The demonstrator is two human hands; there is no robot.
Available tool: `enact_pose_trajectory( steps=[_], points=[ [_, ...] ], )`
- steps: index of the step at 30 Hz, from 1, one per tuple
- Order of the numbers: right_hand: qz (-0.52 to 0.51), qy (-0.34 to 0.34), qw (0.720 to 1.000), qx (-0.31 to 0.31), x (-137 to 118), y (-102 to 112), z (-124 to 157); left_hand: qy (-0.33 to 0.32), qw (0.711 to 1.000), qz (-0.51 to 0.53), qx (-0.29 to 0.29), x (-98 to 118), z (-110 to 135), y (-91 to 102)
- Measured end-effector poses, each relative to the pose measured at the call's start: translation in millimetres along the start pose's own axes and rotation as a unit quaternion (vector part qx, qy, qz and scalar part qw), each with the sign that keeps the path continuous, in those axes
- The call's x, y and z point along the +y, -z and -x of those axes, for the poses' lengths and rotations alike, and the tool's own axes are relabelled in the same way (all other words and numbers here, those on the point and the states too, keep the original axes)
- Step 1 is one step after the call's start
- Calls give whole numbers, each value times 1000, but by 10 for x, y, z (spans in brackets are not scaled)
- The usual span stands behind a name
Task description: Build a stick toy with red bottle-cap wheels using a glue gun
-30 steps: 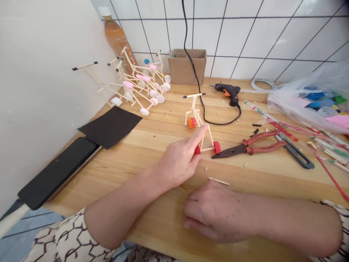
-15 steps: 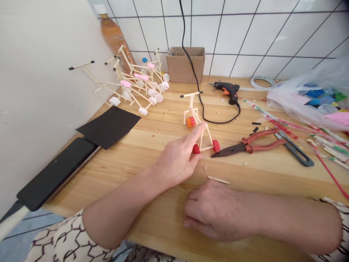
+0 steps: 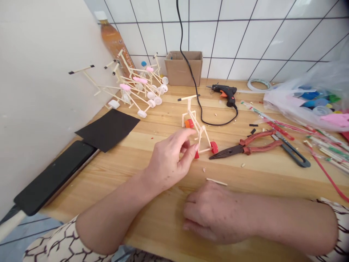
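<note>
A small stick-built tricycle model point(image 3: 194, 117) with red and orange bottle-cap wheels stands upright on the wooden table, its handlebar tipped in black. Close against its near left wheel is my left hand point(image 3: 170, 156), thumb and forefinger apart with a gap between them. The thumb tip overlaps the frame; whether it touches I cannot tell. My right hand point(image 3: 215, 213) rests on the table in a loose fist, and its curled fingers hide whatever may be inside. Just beyond its knuckles lies a short thin stick point(image 3: 217, 181).
Long-nose pliers point(image 3: 242, 146) and a utility knife point(image 3: 296, 153) lie right of the model. Behind are a glue gun point(image 3: 226, 92), tape roll point(image 3: 259, 85) and cardboard box point(image 3: 184, 69). Several similar models point(image 3: 136, 87) stand back left, near black paper point(image 3: 109, 129) and a phone point(image 3: 56, 176).
My left forefinger has come off the top of the model's frame, and the hand has drawn slightly left with its fingers parting. My right hand stays put. The view has shifted a little.
</note>
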State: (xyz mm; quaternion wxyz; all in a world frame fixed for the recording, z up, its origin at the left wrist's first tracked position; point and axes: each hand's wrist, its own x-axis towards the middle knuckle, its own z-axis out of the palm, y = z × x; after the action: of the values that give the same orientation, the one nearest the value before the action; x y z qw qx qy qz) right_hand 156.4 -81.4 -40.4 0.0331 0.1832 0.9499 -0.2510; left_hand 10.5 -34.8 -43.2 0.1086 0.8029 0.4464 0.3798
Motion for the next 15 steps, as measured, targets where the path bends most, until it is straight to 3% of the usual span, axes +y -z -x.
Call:
enact_pose_trajectory(
  steps=[8, 12, 15],
  points=[
    [7, -16, 1000, -11, -43, 54, 29, -60, 998, 14, 12, 33, 20, -12],
    [12, 15, 998, -52, -160, 193, 96, -46, 998, 36, -11, 125, 8, -19],
    [11, 21, 999, -26, -246, 328, 199, -31, 995, 51, -80, 234, 10, -13]
  ],
)
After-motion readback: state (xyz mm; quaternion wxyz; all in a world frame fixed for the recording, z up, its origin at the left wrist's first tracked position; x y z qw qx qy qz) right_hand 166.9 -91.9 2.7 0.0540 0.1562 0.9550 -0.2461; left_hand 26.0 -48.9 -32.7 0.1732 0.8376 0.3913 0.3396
